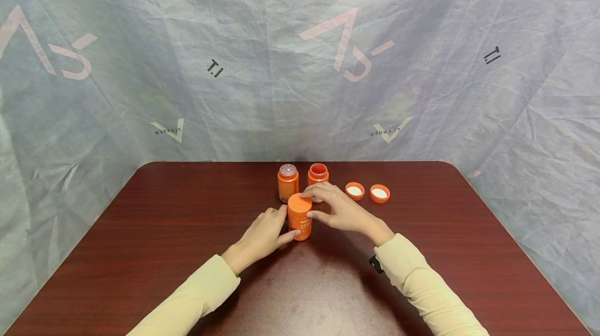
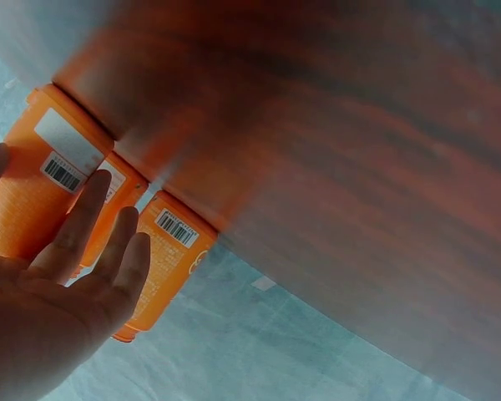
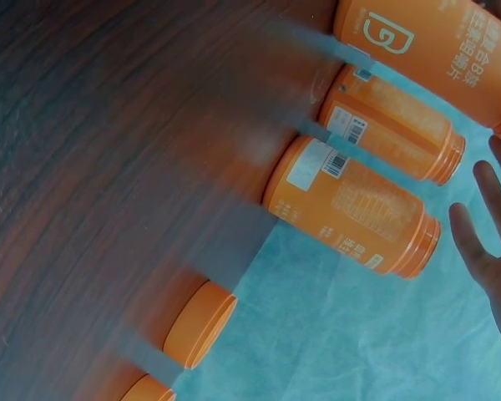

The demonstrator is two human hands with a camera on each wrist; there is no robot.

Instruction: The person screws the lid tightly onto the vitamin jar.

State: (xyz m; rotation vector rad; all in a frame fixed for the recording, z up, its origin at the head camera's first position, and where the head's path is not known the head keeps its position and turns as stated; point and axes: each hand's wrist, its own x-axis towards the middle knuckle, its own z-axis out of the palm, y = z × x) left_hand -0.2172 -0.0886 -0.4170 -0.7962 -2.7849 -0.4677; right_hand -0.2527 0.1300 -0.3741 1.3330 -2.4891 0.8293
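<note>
A capped orange bottle [image 1: 300, 223] stands upright on the table in front of two other orange bottles. My left hand [image 1: 263, 234] holds its body from the left, thumb at the front near the base. My right hand [image 1: 341, 208] reaches from the right, with fingertips and thumb at the orange lid [image 1: 300, 203]. Other fingers of the right hand [image 3: 497, 225] spread apart in the right wrist view. Behind stand an uncapped bottle with a silvery seal [image 1: 288, 184] and one with an open mouth [image 1: 319, 172], partly hidden by the right hand.
Two orange lids, a nearer-left lid [image 1: 354, 190] and a right lid [image 1: 379, 193], lie with white inner sides up, right of the bottles. The dark red wooden table [image 1: 187, 211] ends at a grey cloth backdrop [image 1: 262, 91].
</note>
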